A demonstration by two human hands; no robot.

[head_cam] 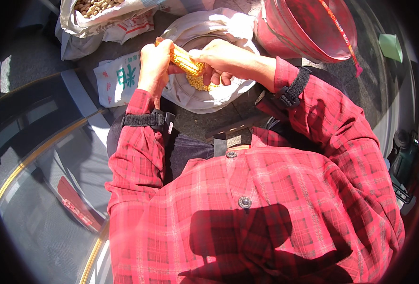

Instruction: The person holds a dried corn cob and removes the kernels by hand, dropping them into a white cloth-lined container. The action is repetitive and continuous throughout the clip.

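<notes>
An ear of dried yellow corn (184, 61) slants between my two hands above an open white sack (209, 104). My left hand (153, 62) grips its upper left end. On the right, my right hand (227, 62) has its thumb pressed against the kernel rows, with the fingers curled by the lower end. Loose corn kernels (198, 83) lie in the sack beneath the ear, partly hidden by my hands. A round rim shows inside the sack's folded-down mouth.
A red bucket (277, 32) stands at the upper right, a red patterned strip (340, 32) across its mouth. Another sack (89, 26) holds what look like unshelled peanuts (96, 7). A printed white bag (113, 81) lies left of the corn sack. Glazed, gold-edged panels (28, 159) border the left.
</notes>
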